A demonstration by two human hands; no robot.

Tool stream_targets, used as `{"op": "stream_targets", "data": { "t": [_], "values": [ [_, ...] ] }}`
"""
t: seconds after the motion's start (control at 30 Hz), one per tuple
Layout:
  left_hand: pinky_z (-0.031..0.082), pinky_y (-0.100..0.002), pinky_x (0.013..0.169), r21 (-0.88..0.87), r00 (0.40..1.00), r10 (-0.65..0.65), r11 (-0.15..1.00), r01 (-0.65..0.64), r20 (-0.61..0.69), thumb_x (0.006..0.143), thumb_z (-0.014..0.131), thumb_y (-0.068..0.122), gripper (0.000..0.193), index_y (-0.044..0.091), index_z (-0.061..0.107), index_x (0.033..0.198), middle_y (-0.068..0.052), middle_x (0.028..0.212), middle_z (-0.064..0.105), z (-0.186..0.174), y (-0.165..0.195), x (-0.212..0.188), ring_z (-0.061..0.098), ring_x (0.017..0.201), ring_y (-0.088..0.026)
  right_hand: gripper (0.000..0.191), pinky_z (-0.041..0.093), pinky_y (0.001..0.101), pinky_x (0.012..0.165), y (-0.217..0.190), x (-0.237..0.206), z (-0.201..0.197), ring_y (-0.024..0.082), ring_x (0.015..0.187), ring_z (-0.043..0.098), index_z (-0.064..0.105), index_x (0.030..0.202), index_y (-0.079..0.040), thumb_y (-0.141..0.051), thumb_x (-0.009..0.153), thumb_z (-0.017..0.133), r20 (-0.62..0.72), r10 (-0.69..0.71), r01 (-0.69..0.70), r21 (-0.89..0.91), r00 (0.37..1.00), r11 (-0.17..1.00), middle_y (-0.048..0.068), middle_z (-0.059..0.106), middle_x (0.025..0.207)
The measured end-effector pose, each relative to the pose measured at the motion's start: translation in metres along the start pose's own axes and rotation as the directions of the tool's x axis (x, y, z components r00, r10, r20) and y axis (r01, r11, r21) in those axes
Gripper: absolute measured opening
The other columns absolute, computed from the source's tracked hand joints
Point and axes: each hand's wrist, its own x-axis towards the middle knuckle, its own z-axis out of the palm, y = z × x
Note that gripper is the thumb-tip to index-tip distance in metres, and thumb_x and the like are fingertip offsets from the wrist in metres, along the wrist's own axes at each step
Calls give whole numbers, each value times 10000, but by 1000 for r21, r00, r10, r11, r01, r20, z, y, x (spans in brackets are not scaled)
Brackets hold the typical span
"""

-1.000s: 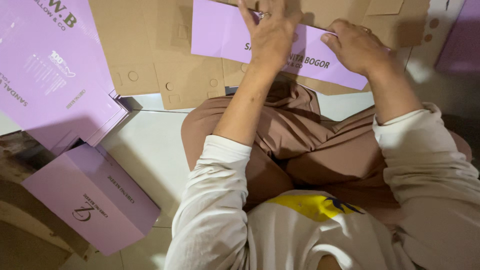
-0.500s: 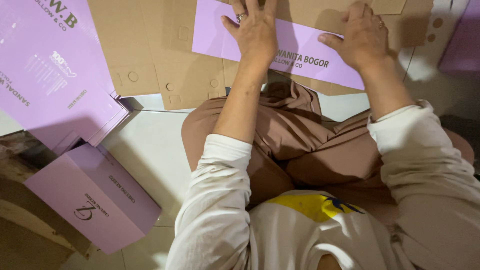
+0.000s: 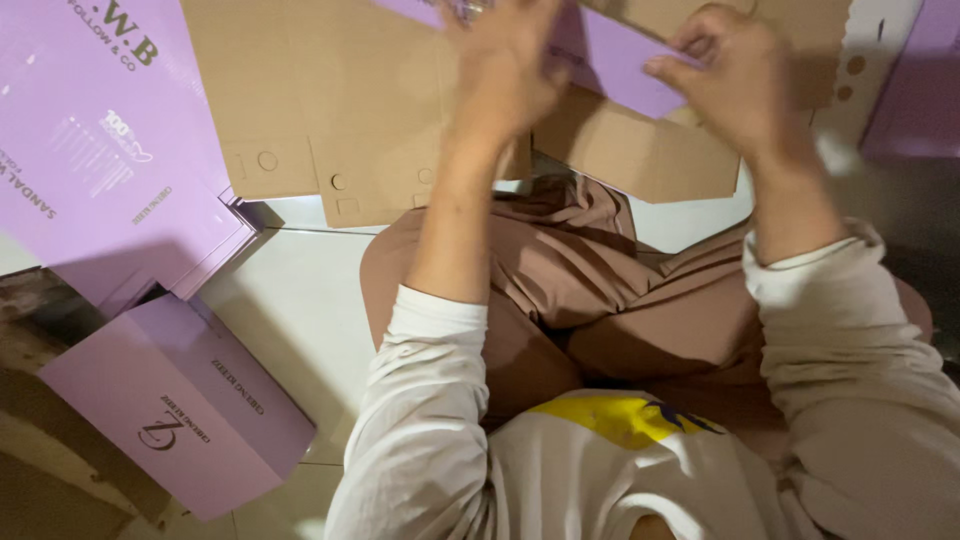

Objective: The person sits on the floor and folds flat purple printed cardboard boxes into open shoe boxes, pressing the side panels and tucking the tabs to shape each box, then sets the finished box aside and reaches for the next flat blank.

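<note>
Both hands, left hand (image 3: 505,75) and right hand (image 3: 735,75), grip the lilac flap (image 3: 610,60), slanting down-right.

We see a folded lilac box (image 3: 175,420) w/ dark print at lower left, on the white tile floor (image 3: 290,320). Above it, a flat lilac printed sheet (image 3: 110,150) lies at upper left, overlapping a brown die-cut cardboard blank (image 3: 300,100). Another lilac panel (image 3: 915,80) sits at far right, partly cut off.
</note>
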Motion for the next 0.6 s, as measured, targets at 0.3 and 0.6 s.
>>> {"op": "stream_targets", "data": {
  "t": [0.3,0.6],
  "values": [
    [266,-793,1052,25,998,-15,1000,14,59,549,962,426,511,145,739,912,-47,1194,616,-11,46,4,589,1096,-340,103,592,338,949,-19,2,-42,209,1081,716,673,1210,12,-25,1115,654,2,-263,260,135,965,956,147,736,1174],
    [306,-648,981,-123,983,134,981,-150,-127,632,982,404,434,117,708,808,-13,1045,650,-28,39,3,570,1004,-293,473,546,314,993,29,0,-23,205,1197,655,472,1477,-1,-4,1024,611,199,134,-208,422,971,882,93,643,1302]
  ]
}}
